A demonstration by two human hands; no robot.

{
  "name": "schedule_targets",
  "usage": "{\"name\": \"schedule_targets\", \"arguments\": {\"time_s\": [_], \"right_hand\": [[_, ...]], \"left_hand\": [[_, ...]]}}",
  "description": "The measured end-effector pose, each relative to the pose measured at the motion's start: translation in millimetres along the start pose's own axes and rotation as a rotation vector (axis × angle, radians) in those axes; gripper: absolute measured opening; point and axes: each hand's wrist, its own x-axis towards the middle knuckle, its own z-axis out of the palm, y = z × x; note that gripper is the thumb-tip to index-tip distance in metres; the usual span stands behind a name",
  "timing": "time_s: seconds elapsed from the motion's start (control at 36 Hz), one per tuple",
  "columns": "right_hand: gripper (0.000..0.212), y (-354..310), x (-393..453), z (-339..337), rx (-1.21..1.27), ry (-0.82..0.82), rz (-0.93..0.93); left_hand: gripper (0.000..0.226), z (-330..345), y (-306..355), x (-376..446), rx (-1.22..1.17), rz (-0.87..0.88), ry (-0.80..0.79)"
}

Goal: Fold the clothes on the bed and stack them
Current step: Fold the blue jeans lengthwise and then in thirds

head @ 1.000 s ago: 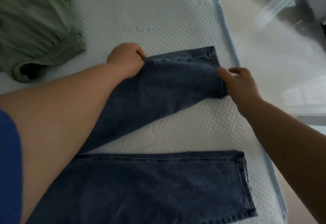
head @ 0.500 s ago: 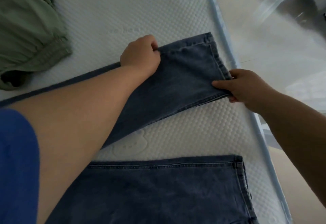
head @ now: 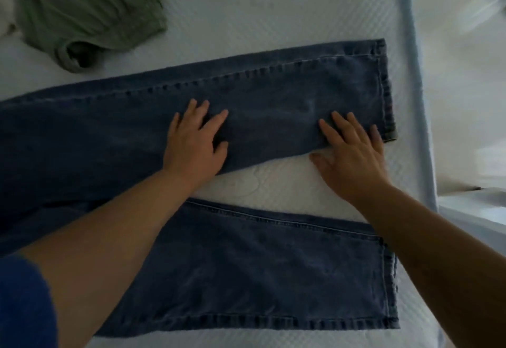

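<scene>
While hands flatten jeans (head: 273,95), green garment (head: 90,5) lies apart, mattress (head: 273,5) beneath

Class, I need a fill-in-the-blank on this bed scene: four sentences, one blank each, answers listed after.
1. Both hands, left hand and right hand, lie flat on the far leg of the ____.
2. The jeans are ____ in colour.
3. The crumpled garment at the far left is ____.
4. The two legs lie apart, with white ____ showing between them.

Answers: jeans; blue; green; mattress
</scene>
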Motion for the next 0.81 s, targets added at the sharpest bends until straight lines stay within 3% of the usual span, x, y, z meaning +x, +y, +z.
{"name": "schedule_targets", "arguments": {"time_s": [0.14,0.22,0.39,0.64,0.81], "right_hand": [[0.067,-37.2,-12.6,-9.4,0.030,0.000,0.056],[0.058,-78.1,-24.6,-11.4,0.126,-0.002,-0.011],[0.048,-166.3,-31.7,-2.6,0.223,-0.041,-0.151],[0.043,-291.5,32.3,11.2,0.331,-0.065,-0.254],[0.045,-371.8,98.7,22.2,0.182,0.018,-0.273]], "left_hand": [[0.056,-32.2,-62.0,-40.7,-0.077,-0.259,0.029],[0.052,-48.4,-93.5,-68.8,-0.135,-0.394,-0.019],[0.050,-64.3,-164.9,-114.7,-0.197,-0.577,0.040],[0.058,-57.8,-277.9,-117.5,-0.159,-0.567,0.091],[0.065,-58.9,-343.9,-100.9,-0.041,-0.506,0.096]]}}
